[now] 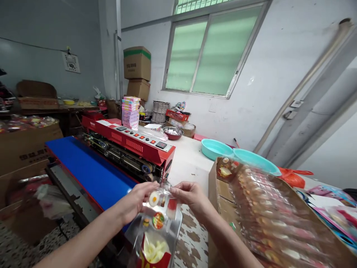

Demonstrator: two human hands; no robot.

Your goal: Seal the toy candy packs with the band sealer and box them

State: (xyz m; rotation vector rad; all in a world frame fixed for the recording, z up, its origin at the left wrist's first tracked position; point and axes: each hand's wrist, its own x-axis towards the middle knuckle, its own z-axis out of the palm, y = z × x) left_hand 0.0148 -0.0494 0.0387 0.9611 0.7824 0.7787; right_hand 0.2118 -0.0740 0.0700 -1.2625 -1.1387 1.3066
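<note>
Both hands are on a clear plastic pack of toy food (158,220), which hangs toward me in front of the red sealing machine (125,136). Through the plastic I see a fried egg, a small pizza, a burger and a red carton of fries. My left hand (136,203) grips the pack's upper left edge, its fingers closed over the film. At the upper right corner, my right hand (189,193) pinches the film between thumb and fingers. The pack's top edge lies close to the right end of the machine, beside its blue conveyor belt (92,175).
To the right, a cardboard box (213,193) holds rows of similar filled packs (267,208). Behind it are turquoise basins (216,148) and a red plastic bag (292,176). Stacked small boxes (130,113) stand behind the machine. More cartons (28,145) are at left.
</note>
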